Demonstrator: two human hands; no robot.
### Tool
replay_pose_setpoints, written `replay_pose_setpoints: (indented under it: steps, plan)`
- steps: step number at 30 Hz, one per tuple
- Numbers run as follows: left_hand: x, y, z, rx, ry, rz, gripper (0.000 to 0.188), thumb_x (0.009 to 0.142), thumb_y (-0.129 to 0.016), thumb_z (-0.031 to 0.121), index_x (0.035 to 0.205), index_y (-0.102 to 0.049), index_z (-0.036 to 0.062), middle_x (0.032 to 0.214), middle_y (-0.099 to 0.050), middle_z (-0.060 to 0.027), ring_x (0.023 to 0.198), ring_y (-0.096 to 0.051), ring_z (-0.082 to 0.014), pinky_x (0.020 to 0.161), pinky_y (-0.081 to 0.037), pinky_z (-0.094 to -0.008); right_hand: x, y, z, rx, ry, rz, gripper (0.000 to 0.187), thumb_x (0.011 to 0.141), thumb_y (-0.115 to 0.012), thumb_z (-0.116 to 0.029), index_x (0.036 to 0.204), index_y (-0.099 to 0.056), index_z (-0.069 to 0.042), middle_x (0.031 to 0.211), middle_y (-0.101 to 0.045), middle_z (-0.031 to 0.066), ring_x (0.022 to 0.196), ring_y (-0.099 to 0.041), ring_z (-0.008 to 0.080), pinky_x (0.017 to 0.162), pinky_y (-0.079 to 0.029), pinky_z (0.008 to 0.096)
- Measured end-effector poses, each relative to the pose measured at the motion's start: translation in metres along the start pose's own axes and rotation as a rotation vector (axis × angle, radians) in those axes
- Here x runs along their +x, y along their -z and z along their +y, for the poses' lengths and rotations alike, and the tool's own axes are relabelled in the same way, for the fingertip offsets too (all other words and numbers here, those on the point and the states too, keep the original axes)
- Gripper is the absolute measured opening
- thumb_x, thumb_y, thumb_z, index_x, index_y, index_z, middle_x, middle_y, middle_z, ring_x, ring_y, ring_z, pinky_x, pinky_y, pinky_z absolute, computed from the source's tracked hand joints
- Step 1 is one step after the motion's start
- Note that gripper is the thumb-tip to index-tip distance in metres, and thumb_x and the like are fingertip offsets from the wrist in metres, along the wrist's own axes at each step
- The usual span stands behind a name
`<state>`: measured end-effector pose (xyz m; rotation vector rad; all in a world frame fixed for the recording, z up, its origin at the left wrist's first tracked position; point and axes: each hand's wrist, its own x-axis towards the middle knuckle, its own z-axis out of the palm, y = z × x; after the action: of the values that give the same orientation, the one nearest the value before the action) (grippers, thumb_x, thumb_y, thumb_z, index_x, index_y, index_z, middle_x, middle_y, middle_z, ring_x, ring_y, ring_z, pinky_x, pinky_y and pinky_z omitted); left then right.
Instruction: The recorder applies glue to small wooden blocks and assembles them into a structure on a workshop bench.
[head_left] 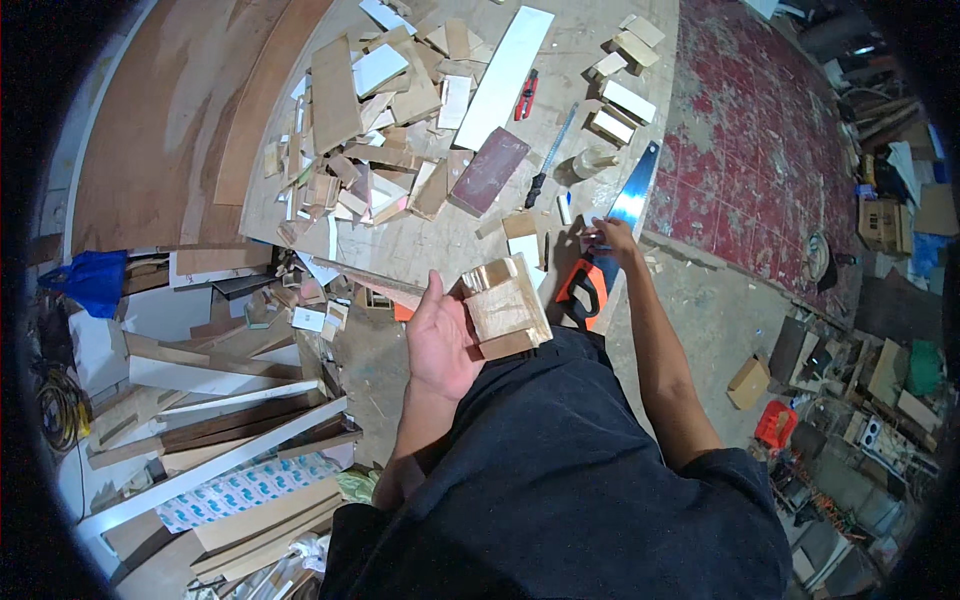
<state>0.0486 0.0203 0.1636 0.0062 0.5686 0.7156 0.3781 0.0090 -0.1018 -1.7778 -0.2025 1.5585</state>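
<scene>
In my left hand [445,345], palm up with the thumb raised, rests a small block of pale wood pieces joined together [505,308]; its fingers are mostly hidden behind the wood. My right hand [612,240] reaches over the table's near right edge, fingers bent around something small I cannot make out. Beneath and beside that hand lies a handsaw, its shiny blade [634,190] pointing away and its orange and black handle [590,285] close to my body. A short white stick [564,209] and a white-topped wood piece [523,242] lie to its left.
A heap of wood offcuts [385,130] covers the table's left part. Farther off are a long white board [505,75], a red-handled tool [526,95], a dark red rectangular piece [489,170] and a narrow black-handled tool [540,180]. Stacked boards [230,400] stand at lower left.
</scene>
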Motion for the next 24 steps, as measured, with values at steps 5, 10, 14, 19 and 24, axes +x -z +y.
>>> replay_pose_setpoints:
  steps: [5,10,14,19,24]
  plan:
    - [-0.001,-0.008,-0.002,0.001,-0.021,-0.053,0.069,0.097,-0.03,0.05,0.135,-0.032,-0.007,0.132,-0.047,-0.0206,0.122,-0.048,-0.0311,0.103,-0.036,-0.0442,-0.003,0.009,-0.012,-0.616,0.232,0.173,0.062,0.079,-0.07,-0.037,0.121,-0.052,0.005,0.078,-0.064,0.0139,0.057,-0.063,0.018,0.046,-0.048,0.0307]
    - [0.001,-0.007,-0.003,0.011,-0.06,-0.045,0.065,0.098,-0.031,0.048,0.135,-0.032,-0.0064,0.133,-0.046,-0.0201,0.122,-0.047,-0.0304,0.104,-0.035,-0.0436,-0.107,-0.033,-0.069,-0.405,0.289,-0.111,0.037,0.09,-0.059,-0.032,0.103,-0.065,0.003,0.081,-0.068,0.0085,0.062,-0.063,0.0128,0.055,-0.048,0.0246]
    - [0.007,-0.007,-0.005,0.09,-0.059,-0.038,0.06,0.099,-0.034,0.044,0.134,-0.035,-0.005,0.132,-0.047,-0.0186,0.122,-0.048,-0.0282,0.104,-0.035,-0.0415,-0.207,-0.075,-0.109,-0.112,0.299,-0.537,0.027,0.093,-0.055,-0.023,0.095,-0.067,0.002,0.079,-0.067,0.0062,0.064,-0.061,0.0107,0.06,-0.05,0.0241]
    - [0.008,-0.012,-0.005,0.139,-0.07,0.0,0.055,0.099,-0.035,0.039,0.133,-0.036,-0.0039,0.132,-0.048,-0.017,0.122,-0.047,-0.0261,0.104,-0.035,-0.0396,-0.228,-0.097,-0.112,-0.202,0.353,-0.549,0.019,0.087,-0.066,-0.019,0.091,-0.067,0.0,0.071,-0.063,0.0011,0.06,-0.057,0.007,0.056,-0.046,0.0219]
    - [-0.001,-0.018,0.006,0.233,-0.089,-0.094,0.038,0.098,-0.044,0.027,0.128,-0.041,0.005,0.124,-0.049,-0.0088,0.12,-0.045,-0.019,0.101,-0.038,-0.0358,-0.222,-0.103,-0.095,-0.044,0.36,-0.521,0.017,0.086,-0.067,-0.018,0.09,-0.067,-0.002,0.074,-0.063,-0.0004,0.064,-0.056,0.0057,0.059,-0.046,0.0216]
